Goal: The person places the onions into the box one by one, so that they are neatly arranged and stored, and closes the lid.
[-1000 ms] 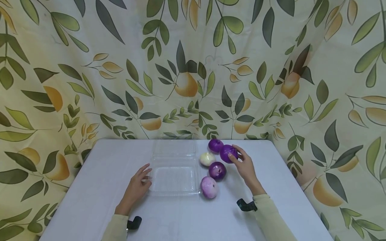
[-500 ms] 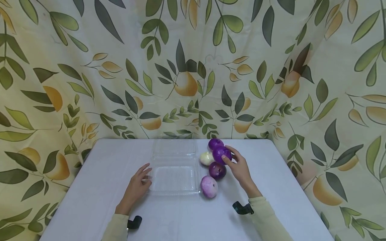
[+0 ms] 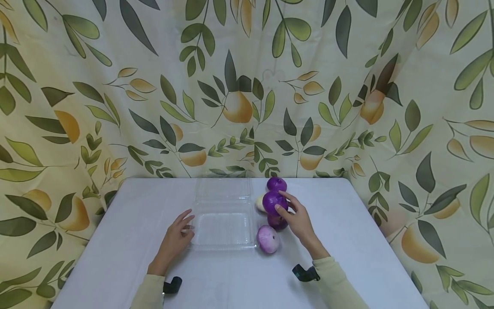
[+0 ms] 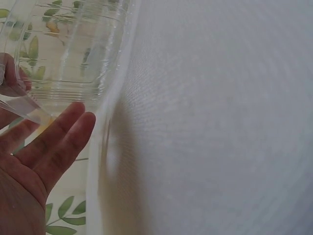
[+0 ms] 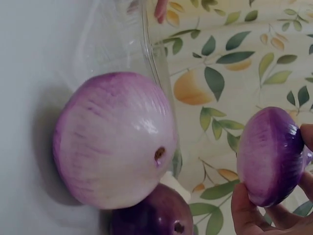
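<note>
My right hand [image 3: 297,216] pinches a purple onion [image 3: 274,203] between thumb and fingers; in the right wrist view this onion [image 5: 269,156] is off the table. It overlaps a white onion [image 3: 260,204] and a dark purple onion [image 3: 277,222] in the head view. A paler purple onion [image 3: 268,239] lies nearest me, and another purple onion [image 3: 276,184] lies at the back. My left hand [image 3: 175,240] holds the left edge of a clear plastic container [image 3: 224,247], whose rim [image 4: 27,108] passes between thumb and fingers in the left wrist view.
The container's hinged lid [image 3: 223,189] lies folded back toward the table's far edge. A white cloth covers the table [image 3: 115,240]. Behind it hangs a patterned curtain [image 3: 247,146] with leaves and fruit. A black wrist camera [image 3: 305,273] sits on the right wrist.
My right hand has carried the purple onion leftward and slightly nearer, so it now covers much of the white and dark purple onions. The left hand and container have stayed put.
</note>
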`<action>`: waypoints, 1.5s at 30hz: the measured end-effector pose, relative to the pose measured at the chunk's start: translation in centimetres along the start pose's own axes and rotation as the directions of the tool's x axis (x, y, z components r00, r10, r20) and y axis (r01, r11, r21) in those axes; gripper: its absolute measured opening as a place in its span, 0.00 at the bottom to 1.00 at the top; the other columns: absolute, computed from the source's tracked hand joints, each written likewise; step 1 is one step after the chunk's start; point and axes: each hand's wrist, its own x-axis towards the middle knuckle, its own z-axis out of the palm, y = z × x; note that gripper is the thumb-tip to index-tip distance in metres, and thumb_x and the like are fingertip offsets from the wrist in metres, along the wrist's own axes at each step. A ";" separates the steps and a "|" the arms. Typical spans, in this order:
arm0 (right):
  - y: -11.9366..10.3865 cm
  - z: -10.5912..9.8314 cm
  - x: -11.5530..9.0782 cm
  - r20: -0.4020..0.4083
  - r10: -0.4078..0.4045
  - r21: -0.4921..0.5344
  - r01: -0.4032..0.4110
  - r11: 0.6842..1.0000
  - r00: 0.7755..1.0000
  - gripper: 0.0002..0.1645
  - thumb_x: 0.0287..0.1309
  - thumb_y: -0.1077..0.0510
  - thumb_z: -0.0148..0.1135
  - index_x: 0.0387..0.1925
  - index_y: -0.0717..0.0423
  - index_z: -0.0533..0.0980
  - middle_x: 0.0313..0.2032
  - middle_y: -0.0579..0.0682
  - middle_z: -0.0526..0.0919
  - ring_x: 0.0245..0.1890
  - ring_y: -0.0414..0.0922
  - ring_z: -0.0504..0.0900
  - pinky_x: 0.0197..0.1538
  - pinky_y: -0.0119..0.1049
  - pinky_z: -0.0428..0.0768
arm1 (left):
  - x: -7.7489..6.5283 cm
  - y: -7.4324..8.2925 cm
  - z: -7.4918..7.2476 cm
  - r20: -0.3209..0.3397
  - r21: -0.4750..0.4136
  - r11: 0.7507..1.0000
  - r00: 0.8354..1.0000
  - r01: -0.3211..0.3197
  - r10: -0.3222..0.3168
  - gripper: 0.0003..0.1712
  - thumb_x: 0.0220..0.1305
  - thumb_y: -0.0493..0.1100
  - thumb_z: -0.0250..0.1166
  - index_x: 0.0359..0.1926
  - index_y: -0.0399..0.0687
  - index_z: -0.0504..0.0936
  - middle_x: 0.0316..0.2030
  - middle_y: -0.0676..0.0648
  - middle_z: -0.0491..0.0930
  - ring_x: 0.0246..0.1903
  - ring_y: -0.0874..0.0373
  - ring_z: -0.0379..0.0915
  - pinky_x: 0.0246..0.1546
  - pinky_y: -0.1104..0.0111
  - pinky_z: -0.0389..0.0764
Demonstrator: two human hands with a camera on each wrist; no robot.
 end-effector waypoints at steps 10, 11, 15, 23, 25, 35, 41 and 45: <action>-0.4 2.0 -0.8 0.034 -0.054 0.017 0.053 0.998 0.998 0.33 0.62 0.49 0.65 0.67 0.43 0.68 0.68 0.57 0.68 0.65 0.60 0.72 0.64 0.55 0.76 | -0.1 0.2 -0.1 0.005 0.003 1.000 1.000 0.011 -0.011 0.27 0.60 0.34 0.60 0.62 0.40 0.76 0.69 0.46 0.67 0.46 0.49 0.83 0.45 0.58 0.86; -0.5 2.2 -0.8 0.038 -0.058 0.024 0.057 0.998 0.998 0.33 0.62 0.49 0.65 0.67 0.43 0.68 0.68 0.57 0.69 0.64 0.60 0.73 0.62 0.55 0.77 | 0.0 0.2 -0.1 0.002 0.006 1.000 1.000 0.013 -0.013 0.27 0.60 0.34 0.60 0.62 0.41 0.77 0.69 0.46 0.68 0.46 0.49 0.83 0.45 0.58 0.86; -0.7 3.1 -0.9 0.052 -0.087 0.017 0.087 0.996 0.995 0.32 0.61 0.50 0.65 0.67 0.43 0.69 0.69 0.53 0.68 0.66 0.61 0.71 0.64 0.56 0.75 | 0.0 0.3 -0.1 0.001 0.014 1.000 1.000 0.019 -0.019 0.26 0.60 0.34 0.60 0.62 0.41 0.77 0.69 0.46 0.68 0.46 0.49 0.83 0.46 0.58 0.86; -1.6 5.2 -1.5 0.073 -0.135 0.049 0.131 0.990 0.988 0.31 0.60 0.55 0.66 0.65 0.47 0.72 0.68 0.56 0.69 0.67 0.60 0.70 0.68 0.58 0.70 | 0.0 0.3 -0.2 0.011 0.012 1.000 1.000 0.022 -0.022 0.27 0.60 0.34 0.61 0.63 0.42 0.76 0.70 0.47 0.67 0.47 0.50 0.82 0.47 0.57 0.85; -1.8 5.7 -1.7 0.079 -0.128 0.047 0.125 0.991 0.989 0.31 0.60 0.54 0.66 0.64 0.47 0.72 0.68 0.56 0.70 0.66 0.59 0.71 0.66 0.55 0.74 | 0.0 0.3 -0.2 0.012 0.011 1.000 1.000 0.023 -0.023 0.27 0.60 0.34 0.61 0.63 0.42 0.76 0.70 0.47 0.67 0.47 0.50 0.82 0.47 0.57 0.85; -3.3 8.0 -2.4 0.112 -0.093 0.082 0.084 0.993 0.989 0.29 0.60 0.56 0.66 0.63 0.45 0.73 0.66 0.53 0.72 0.65 0.56 0.72 0.63 0.53 0.77 | 0.0 0.2 -0.1 0.008 -0.007 1.000 1.000 0.016 -0.016 0.28 0.59 0.32 0.59 0.62 0.41 0.76 0.70 0.47 0.67 0.46 0.51 0.84 0.43 0.62 0.86; -2.5 9.5 -2.5 0.130 -0.081 0.082 0.071 0.994 0.988 0.30 0.59 0.54 0.67 0.63 0.42 0.73 0.67 0.52 0.72 0.65 0.57 0.72 0.62 0.54 0.78 | -0.1 0.1 -0.2 0.003 -0.004 1.000 1.000 0.012 -0.012 0.28 0.59 0.33 0.59 0.62 0.41 0.76 0.70 0.47 0.67 0.46 0.51 0.84 0.44 0.62 0.86; -2.4 10.5 -2.6 0.154 -0.073 0.102 0.058 0.993 0.985 0.30 0.59 0.53 0.67 0.64 0.43 0.73 0.66 0.53 0.71 0.65 0.57 0.72 0.61 0.52 0.79 | -0.2 0.1 0.0 -0.002 0.000 1.000 1.000 0.014 -0.014 0.27 0.59 0.34 0.59 0.62 0.42 0.76 0.69 0.47 0.67 0.46 0.51 0.83 0.43 0.61 0.86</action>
